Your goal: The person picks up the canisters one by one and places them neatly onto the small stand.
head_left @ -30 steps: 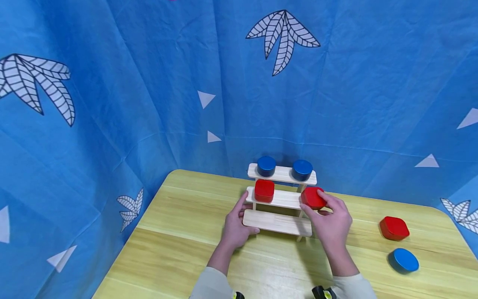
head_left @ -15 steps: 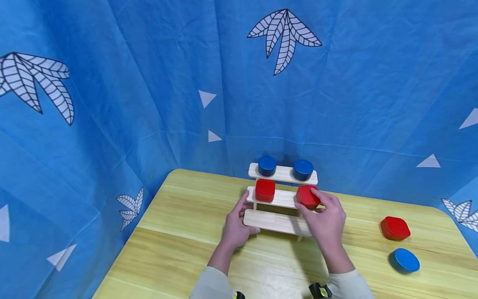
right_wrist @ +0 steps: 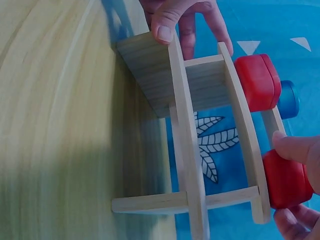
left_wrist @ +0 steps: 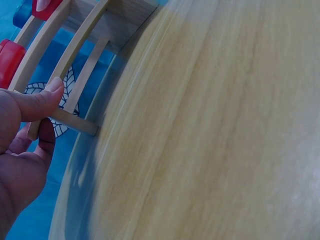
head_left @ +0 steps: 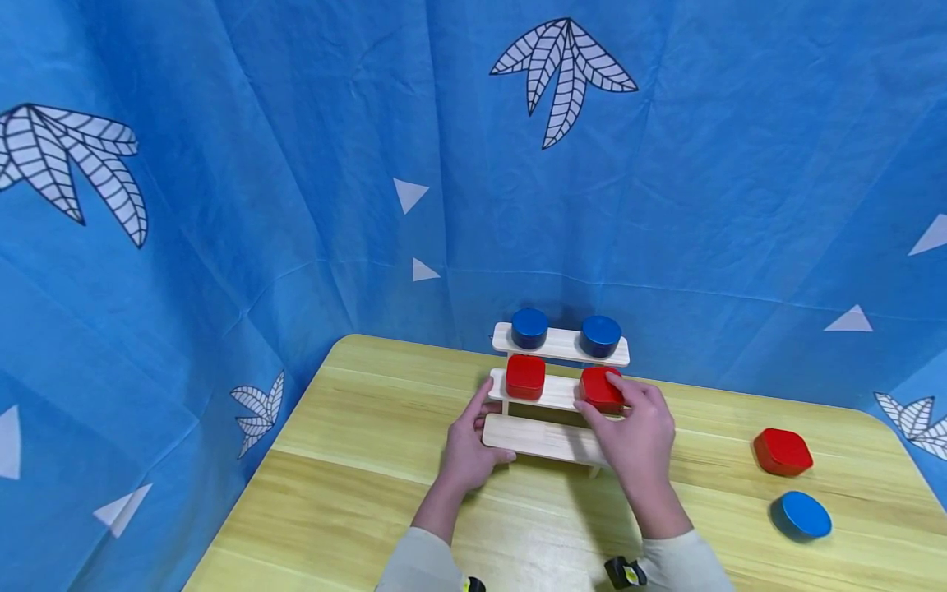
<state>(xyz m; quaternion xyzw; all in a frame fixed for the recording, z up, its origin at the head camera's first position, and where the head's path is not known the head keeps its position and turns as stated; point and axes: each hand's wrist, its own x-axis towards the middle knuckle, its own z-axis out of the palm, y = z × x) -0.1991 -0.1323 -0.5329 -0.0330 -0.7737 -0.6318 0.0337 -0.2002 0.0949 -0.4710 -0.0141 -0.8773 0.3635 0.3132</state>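
Note:
A small three-step wooden display stand (head_left: 547, 438) stands on the table. My left hand (head_left: 468, 450) grips its left end; in the left wrist view the thumb lies on the lowest step, fingers curled below. On the middle step, toward the right, my right hand (head_left: 638, 427) pinches a red square tin (head_left: 599, 390) between thumb and fingers. The right wrist view shows this held tin (right_wrist: 286, 180) against the step. Another red tin (head_left: 525, 376) sits on the left of that step. Two round blue tins, a left one (head_left: 529, 327) and a right one (head_left: 600, 335), occupy the top step.
At the right of the wooden table (head_left: 355, 427) lie a loose red square tin (head_left: 783, 451) and a round blue tin (head_left: 801, 515). A blue curtain (head_left: 296, 164) with leaf prints hangs behind the table and along its left side.
My right hand has slid left along the middle step with the red tin, bringing it closer to the other red tin. The left hand has kept its hold on the stand.

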